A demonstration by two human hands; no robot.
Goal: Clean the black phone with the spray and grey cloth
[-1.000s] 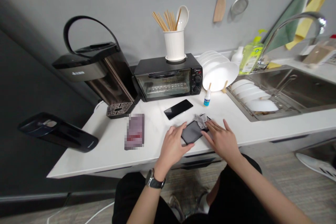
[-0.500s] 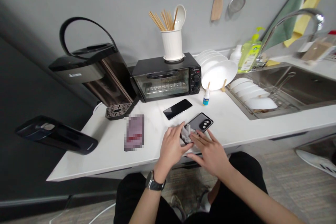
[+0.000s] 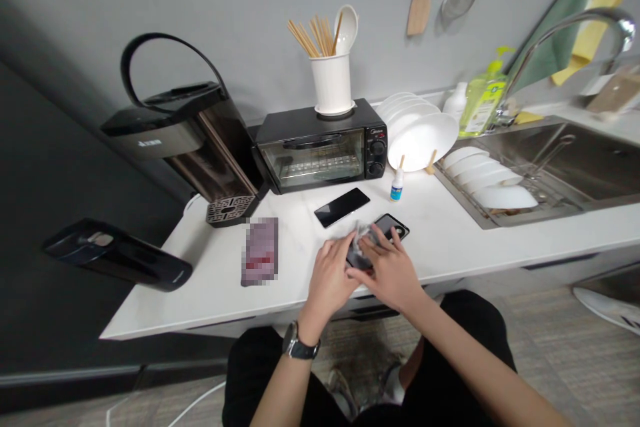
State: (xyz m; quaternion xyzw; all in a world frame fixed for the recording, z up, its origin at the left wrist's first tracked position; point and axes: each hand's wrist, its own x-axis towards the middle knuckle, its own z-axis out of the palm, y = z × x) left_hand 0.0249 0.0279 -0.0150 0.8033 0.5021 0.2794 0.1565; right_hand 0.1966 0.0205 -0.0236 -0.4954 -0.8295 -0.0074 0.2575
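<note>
A black phone (image 3: 387,227) lies face down near the counter's front edge, camera end to the right. My left hand (image 3: 333,271) rests on its near left end and holds it down; a watch is on that wrist. My right hand (image 3: 388,269) lies over the phone's middle, fingers pressed on a small crumpled grey wipe (image 3: 361,235). A second black phone (image 3: 342,207) lies screen up just behind. A small white dropper bottle (image 3: 397,185) stands to the right of it.
A black toaster oven (image 3: 320,145) with a white utensil holder (image 3: 331,83) stands at the back, a black water dispenser (image 3: 185,140) to its left. White plates (image 3: 423,140) and a sink (image 3: 575,167) lie right. A blurred dark packet (image 3: 260,251) lies left.
My right hand swept the wipe from the phone's right end to its left end, then back toward the middle. My left hand stayed on the phone's near left end.
</note>
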